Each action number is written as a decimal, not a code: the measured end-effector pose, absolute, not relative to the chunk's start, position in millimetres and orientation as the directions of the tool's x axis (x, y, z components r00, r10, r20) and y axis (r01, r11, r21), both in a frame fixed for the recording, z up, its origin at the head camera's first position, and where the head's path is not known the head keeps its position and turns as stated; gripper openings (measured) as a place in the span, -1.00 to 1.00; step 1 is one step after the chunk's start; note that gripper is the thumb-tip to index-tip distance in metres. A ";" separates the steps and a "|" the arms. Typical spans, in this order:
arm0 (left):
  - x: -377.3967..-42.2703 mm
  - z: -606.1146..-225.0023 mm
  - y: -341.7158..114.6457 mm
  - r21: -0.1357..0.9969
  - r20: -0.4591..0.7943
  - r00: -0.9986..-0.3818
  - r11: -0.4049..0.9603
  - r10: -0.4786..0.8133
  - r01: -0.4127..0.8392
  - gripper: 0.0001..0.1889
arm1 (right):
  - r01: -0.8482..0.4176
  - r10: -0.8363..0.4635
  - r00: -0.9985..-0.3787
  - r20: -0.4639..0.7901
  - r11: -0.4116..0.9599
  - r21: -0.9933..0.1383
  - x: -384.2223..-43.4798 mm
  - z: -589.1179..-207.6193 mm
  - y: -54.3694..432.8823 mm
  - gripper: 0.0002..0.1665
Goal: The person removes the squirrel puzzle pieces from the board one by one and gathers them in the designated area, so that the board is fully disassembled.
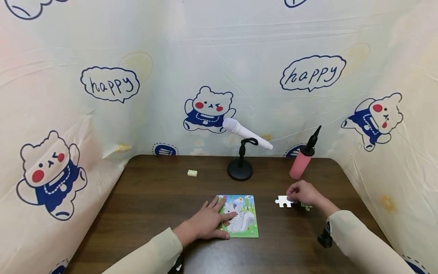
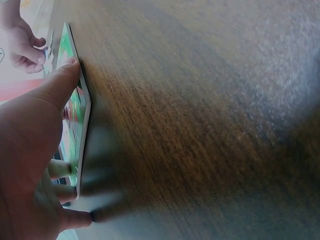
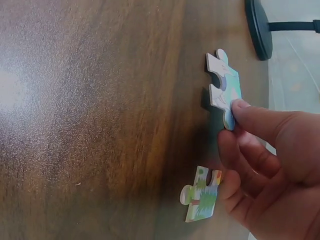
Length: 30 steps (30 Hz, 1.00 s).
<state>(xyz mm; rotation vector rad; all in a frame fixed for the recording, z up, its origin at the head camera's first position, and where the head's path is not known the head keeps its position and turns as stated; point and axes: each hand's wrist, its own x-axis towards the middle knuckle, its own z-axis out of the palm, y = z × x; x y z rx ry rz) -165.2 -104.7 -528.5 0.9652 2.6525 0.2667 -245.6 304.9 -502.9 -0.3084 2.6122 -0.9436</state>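
Closest to me, two cream sleeves (image 1: 150, 253) are poking in over the brown wooden bench (image 1: 147, 213), one per side. Near the centre I'm resting the left hand (image 1: 207, 221) on a picture board (image 1: 248, 205), the one with a grey bushy-tailed animal on green grass. That hand isn't gripping anything btw, its fingers are spreading over and around the board's left side, with the thumb touching down by the near edge.

Over to the right and a bit farther off, I'm pinching a jigsaw piece (image 3: 225, 90) between the thumb and fingers of the right hand (image 1: 305, 193), and it's sitting tilted in that grip. A second piece (image 3: 202, 200), green with a tree on it, is lying on the bench just beside those fingers.

Farther back, a tiny cream toy brick (image 1: 192, 172) is sitting left of centre, a white microphone (image 1: 248, 134) is slanting on its black stand (image 1: 240, 171), and a pink pump (image 1: 301, 163) is standing to the right. At the far side, a pale cloth (image 1: 164, 76) with cartoon bears is hanging.
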 end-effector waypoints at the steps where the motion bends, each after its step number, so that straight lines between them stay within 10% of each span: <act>1: -165.4 -528.8 -104.6 0.276 -0.221 -0.726 0.756 0.651 0.594 -0.21 | -0.084 -0.307 -0.920 -0.244 0.762 -0.642 -245.4 -503.6 305.0 -0.94; 30: -162.7 -543.9 -120.9 0.418 -0.133 -0.743 0.717 0.656 0.558 -0.21 | -0.186 -0.335 -0.928 -0.162 0.795 -0.577 -249.1 -491.7 269.0 -0.91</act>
